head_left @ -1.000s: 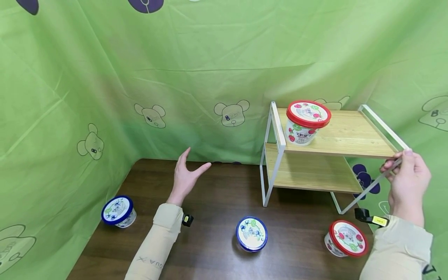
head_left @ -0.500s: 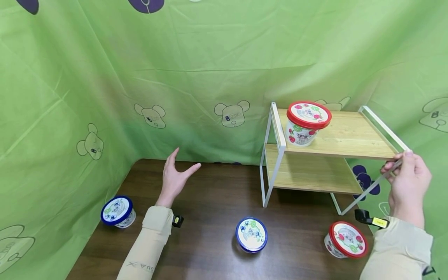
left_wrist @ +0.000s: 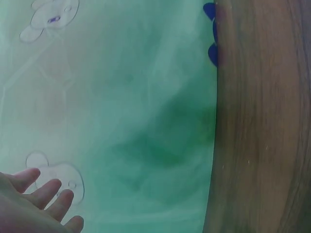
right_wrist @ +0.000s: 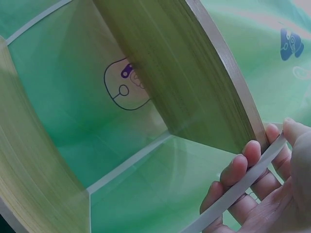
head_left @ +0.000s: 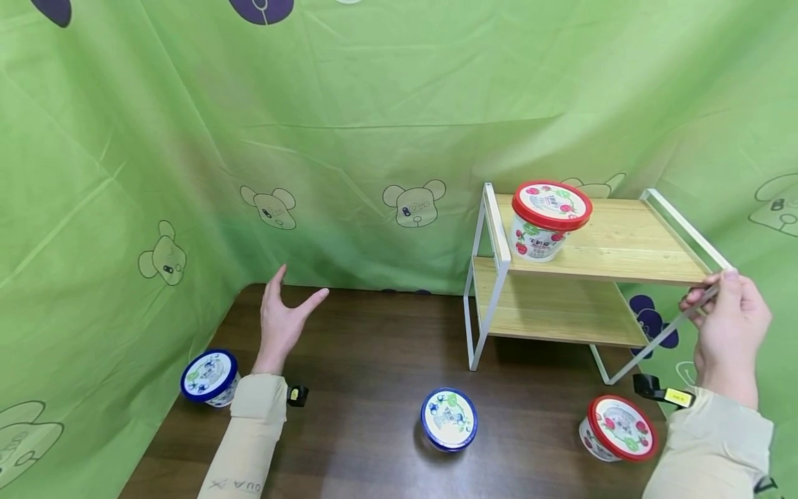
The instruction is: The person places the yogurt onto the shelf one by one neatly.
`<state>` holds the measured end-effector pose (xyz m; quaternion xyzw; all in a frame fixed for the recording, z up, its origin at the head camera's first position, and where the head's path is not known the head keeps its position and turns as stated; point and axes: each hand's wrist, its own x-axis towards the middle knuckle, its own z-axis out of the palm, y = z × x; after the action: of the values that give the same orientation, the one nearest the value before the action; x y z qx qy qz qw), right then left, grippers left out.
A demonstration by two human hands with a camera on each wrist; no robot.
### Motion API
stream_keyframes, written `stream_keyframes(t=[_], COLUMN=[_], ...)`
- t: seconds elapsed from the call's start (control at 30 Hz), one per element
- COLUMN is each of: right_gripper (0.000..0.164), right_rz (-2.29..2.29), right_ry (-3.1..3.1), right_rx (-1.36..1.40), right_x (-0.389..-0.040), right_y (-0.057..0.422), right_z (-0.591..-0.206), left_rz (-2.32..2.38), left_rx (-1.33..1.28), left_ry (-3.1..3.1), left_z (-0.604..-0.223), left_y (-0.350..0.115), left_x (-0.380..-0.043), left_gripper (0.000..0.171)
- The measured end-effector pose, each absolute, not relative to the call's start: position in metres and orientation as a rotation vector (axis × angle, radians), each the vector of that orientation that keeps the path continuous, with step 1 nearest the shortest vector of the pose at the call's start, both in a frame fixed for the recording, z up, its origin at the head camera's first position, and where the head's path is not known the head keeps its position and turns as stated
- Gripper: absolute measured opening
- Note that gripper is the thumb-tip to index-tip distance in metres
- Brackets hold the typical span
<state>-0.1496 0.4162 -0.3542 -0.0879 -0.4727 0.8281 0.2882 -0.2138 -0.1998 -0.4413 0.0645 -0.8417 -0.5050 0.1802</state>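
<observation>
At the far right, the right hand [head_left: 729, 326] has its fingers curled round the white frame of the two-tier wooden shelf [head_left: 630, 239], at the top board's near right corner; the right wrist view cuts that hand off at its edge; the left hand [head_left: 280, 326] is spread, thumb well away from the fingers, holding nothing above the brown table [head_left: 361, 388], its palm cut off in the left wrist view; nearest it, at left, a blue-lidded tub [head_left: 210, 376] is slightly covered by the left sleeve [head_left: 249, 430]; a red-lidded tub [head_left: 548, 220] stands on the top board's left end, its small print unreadable.
</observation>
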Motion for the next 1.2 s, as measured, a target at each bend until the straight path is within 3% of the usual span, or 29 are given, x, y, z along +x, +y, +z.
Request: stream_keyframes(t=[1.2], right_gripper=[0.025], right_rz=[2.224], right_ry=[-1.268], right_rx=[-0.251], right_x=[-0.149], right_y=[0.420], right_z=[-0.354], left_rz=[-1.326], left_rx=[0.551], left_ry=[-2.310], left_z=[-0.472], left_y=[-0.270], left_x=[-0.174], left_gripper=[0.111])
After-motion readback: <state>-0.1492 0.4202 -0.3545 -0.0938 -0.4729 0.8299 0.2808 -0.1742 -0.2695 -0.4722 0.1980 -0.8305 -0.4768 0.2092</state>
